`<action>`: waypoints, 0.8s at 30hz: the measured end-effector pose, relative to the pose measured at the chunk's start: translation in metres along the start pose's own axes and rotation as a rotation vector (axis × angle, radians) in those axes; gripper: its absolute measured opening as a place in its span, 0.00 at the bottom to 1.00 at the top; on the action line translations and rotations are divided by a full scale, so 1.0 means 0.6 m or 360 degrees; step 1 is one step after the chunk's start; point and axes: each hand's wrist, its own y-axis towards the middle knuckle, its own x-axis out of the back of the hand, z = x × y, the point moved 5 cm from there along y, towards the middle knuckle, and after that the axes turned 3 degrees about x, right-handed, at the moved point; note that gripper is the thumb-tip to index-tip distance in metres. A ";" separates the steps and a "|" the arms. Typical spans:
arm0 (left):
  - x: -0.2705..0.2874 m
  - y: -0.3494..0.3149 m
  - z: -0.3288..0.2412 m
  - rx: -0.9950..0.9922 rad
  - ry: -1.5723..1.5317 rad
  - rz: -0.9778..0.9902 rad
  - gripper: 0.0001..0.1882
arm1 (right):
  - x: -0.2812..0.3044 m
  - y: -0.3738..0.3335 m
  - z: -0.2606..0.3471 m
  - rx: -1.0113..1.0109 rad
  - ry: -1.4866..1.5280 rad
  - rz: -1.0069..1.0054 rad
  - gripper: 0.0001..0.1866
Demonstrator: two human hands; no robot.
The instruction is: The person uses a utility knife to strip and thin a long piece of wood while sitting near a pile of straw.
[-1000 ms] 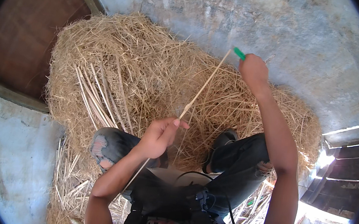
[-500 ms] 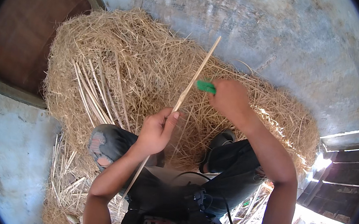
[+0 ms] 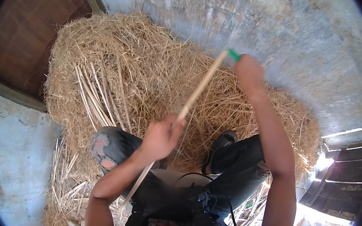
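Observation:
A long pale stick (image 3: 201, 86) slants from my lap up toward the far wall. My left hand (image 3: 160, 138) is closed around its middle, the thumb lying along it. Its lower end passes under my left forearm. Up at the far tip, my right hand (image 3: 250, 74) is closed on a small green tool (image 3: 233, 54), whose end meets or nearly meets the stick. Motion smears the tool, and my fingers cover most of it, so its kind cannot be made out.
A big heap of dry straw (image 3: 137, 64) lies before my knees, with several pale sticks (image 3: 97, 95) resting on its left part. Behind rises a bluish wall (image 3: 285, 40). More cut sticks (image 3: 67, 163) lie at the lower left. A brown panel (image 3: 30, 31) stands at the far left.
My right hand has moved up and away with the green tool, from beside the stick's upper half to its far tip. The stick has tilted slightly rightward in my left hand.

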 end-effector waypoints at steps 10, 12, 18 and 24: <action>0.003 -0.003 0.020 -0.0125 0.0036 -0.0097 0.10 | 0.023 -0.039 -0.097 0.0008 0.0426 -0.0425 0.15; 0.007 0.000 0.011 -0.0121 0.0006 -0.0115 0.10 | 0.051 -0.068 -0.046 0.0138 0.0750 -0.0551 0.24; 0.008 0.008 0.014 -0.0028 0.0022 -0.0094 0.11 | 0.052 -0.112 0.057 0.0723 0.0731 -0.0275 0.47; 0.018 0.012 0.019 0.0006 -0.0131 -0.0124 0.13 | -0.004 -0.123 0.103 0.1031 0.0572 0.0002 0.52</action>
